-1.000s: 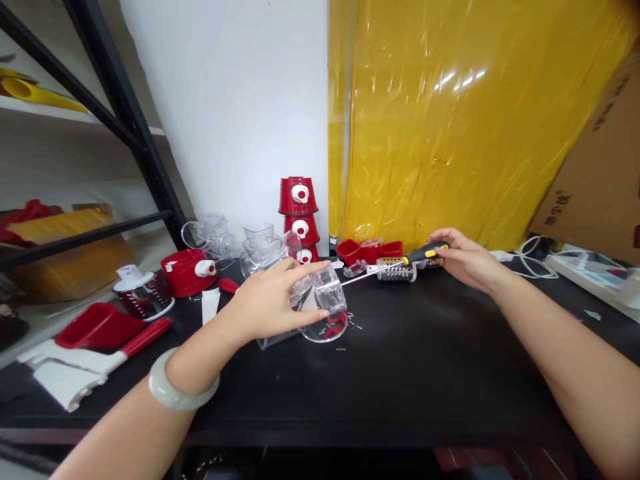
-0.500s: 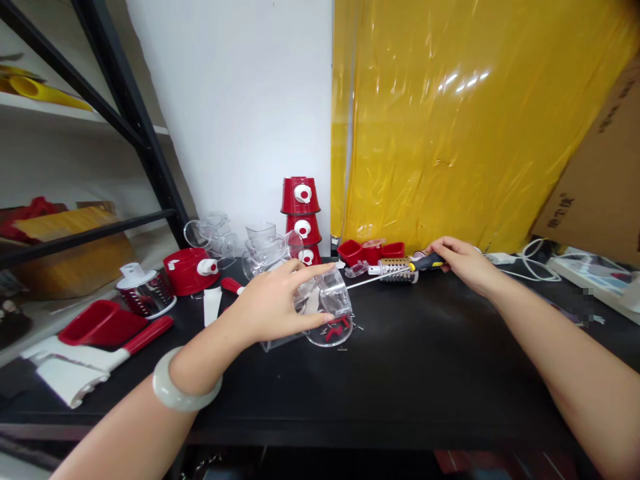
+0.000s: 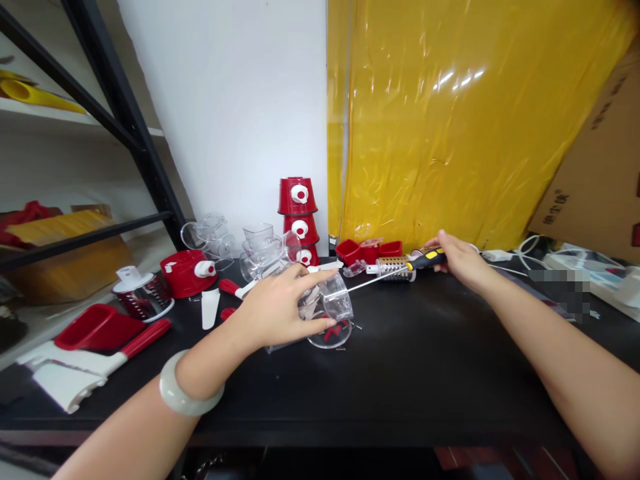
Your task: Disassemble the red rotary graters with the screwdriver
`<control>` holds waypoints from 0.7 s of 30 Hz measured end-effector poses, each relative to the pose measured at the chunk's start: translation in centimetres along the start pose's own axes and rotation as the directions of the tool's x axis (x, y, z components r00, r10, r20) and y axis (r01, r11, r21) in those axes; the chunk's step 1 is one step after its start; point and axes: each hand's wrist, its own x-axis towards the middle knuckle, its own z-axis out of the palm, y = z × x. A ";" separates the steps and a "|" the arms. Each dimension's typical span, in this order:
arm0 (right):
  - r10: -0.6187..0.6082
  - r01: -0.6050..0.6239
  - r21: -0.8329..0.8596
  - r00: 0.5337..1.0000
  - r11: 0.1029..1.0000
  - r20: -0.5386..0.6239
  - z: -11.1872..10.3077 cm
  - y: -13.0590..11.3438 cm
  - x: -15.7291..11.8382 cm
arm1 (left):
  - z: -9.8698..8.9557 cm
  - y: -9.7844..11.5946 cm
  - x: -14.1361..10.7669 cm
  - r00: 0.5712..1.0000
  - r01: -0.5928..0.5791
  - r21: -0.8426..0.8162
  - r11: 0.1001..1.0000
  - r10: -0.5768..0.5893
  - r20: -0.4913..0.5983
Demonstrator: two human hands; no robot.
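Observation:
My left hand (image 3: 283, 307) is closed round a clear plastic housing (image 3: 337, 297), thumb below and forefinger along the top. In my right hand (image 3: 456, 259) is a screwdriver (image 3: 425, 259) with a black and yellow handle. Its long shaft slants down to the left, and the tip meets the housing's right side; the exact contact spot is too small to make out. Under the housing lies a clear round dish (image 3: 330, 339) with red pieces and small screws in it. Part of the housing is hidden behind my left fingers.
Red bases (image 3: 299, 197) are stacked by the wall. To the left are a red ring-shaped body (image 3: 187, 275), a metal grater drum (image 3: 143, 293), a red tray (image 3: 97, 327) and a white part with a red handle (image 3: 105, 360). Another drum (image 3: 395, 268) lies behind the screwdriver.
The screwdriver handle has tilted slightly upward and my right hand has turned on it. The housing in my left hand has shifted slightly. The whole view has moved a little.

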 end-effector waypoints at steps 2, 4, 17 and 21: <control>-0.034 0.033 -0.108 0.999 0.994 -0.002 -0.2 -0.1 -0.1 | 0.1 -0.1 0.0 1.000 0.002 0.000 1.000 -0.002 0.003; -0.045 0.045 -0.055 0.999 0.997 0.011 -0.4 0.1 0.0 | 0.1 -0.2 0.1 1.000 -0.005 0.002 1.000 0.005 -0.005; 0.028 -0.026 -0.039 0.998 0.999 0.059 -1.0 0.6 0.4 | 0.4 -0.3 0.3 0.999 -0.010 -0.011 1.000 0.010 -0.032; -0.006 0.015 -0.269 0.999 0.963 0.035 -1.2 0.4 0.2 | 0.7 -0.4 0.4 0.999 -0.003 -0.028 1.000 0.001 -0.040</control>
